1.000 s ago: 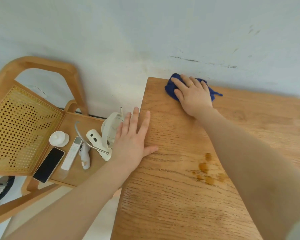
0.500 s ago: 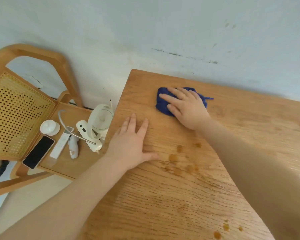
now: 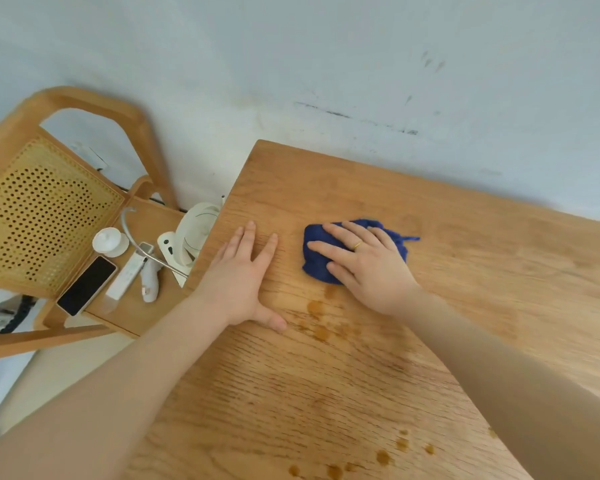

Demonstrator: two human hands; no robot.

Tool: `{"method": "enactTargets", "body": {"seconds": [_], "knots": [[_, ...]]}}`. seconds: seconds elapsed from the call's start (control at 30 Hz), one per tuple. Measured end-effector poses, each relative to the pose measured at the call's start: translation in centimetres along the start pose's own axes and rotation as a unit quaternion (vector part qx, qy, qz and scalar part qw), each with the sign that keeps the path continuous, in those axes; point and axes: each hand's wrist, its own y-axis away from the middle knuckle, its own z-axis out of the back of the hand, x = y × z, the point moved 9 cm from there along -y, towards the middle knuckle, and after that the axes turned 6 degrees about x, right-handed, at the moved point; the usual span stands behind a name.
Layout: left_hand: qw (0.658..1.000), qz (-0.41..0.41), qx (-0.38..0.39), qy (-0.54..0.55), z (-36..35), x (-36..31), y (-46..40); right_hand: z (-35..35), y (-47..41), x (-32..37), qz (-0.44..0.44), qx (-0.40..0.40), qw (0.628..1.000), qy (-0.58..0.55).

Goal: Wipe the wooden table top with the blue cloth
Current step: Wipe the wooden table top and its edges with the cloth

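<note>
The wooden table top (image 3: 465,271) fills the right and lower part of the view. A crumpled blue cloth (image 3: 314,254) lies on it, and my right hand (image 3: 364,265) presses flat on the cloth, fingers spread, a ring on one finger. My left hand (image 3: 243,282) rests flat on the bare wood near the table's left edge, holding nothing. Brown liquid spots (image 3: 321,320) sit just in front of the cloth, between my two hands. More brown drops (image 3: 381,457) lie near the bottom of the view.
A wooden chair (image 3: 94,109) with a perforated yellow back stands to the left of the table. On its seat lie a phone (image 3: 85,285), a white remote (image 3: 127,273), a small white fan (image 3: 194,233) and a round white lid (image 3: 110,241). A pale wall runs behind the table.
My right hand has dragged the blue cloth from the table's far left corner toward me, up to the brown spots. My left hand stays flat near the table's left edge.
</note>
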Motion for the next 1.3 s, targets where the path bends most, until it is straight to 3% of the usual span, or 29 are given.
{"method": "enactTargets", "body": {"seconds": [0.07, 0.17, 0.27, 0.33, 0.57, 0.7, 0.93, 1.03, 1.2, 1.3], "knots": [[1.000, -0.001, -0.005, 0.001, 0.0, 0.1, -0.1, 0.9, -1.5, -1.9, -0.012, -0.026, 1.000, -0.009], [1.000, -0.003, -0.010, 0.001, -0.2, 0.4, -0.3, 3.2, -4.6, -6.7, -0.116, -0.101, 0.988, -0.016], [1.000, -0.004, -0.018, 0.000, -0.3, 0.5, -0.4, 3.9, -7.1, -10.3, -0.224, -0.090, 0.970, -0.024], [1.000, -0.007, -0.019, 0.002, -0.3, 0.5, -0.3, 3.7, -6.9, -10.0, -0.249, -0.079, 0.965, -0.029], [0.999, -0.017, -0.027, 0.014, 0.0, 0.4, 0.1, 0.2, 0.2, 0.5, -0.162, -0.022, 0.986, -0.027], [0.999, -0.018, -0.035, 0.006, 0.3, 0.1, 0.0, 0.1, 0.0, 0.9, -0.131, -0.012, 0.991, -0.038], [0.998, -0.037, -0.058, -0.008, 0.0, 0.3, -0.5, 2.8, -6.1, -6.4, -0.249, -0.086, 0.964, -0.022], [0.998, -0.036, -0.057, -0.006, 0.1, 0.3, -0.6, 2.7, -6.8, -5.9, -0.308, -0.087, 0.947, -0.035], [0.998, -0.038, -0.054, 0.003, 0.1, 0.1, -0.2, 0.4, -3.8, 2.1, -0.176, -0.060, 0.983, -0.017], [0.998, -0.037, -0.052, 0.007, 0.4, 0.1, -0.1, 0.2, -2.7, 3.1, -0.118, -0.041, 0.992, -0.021]]}}
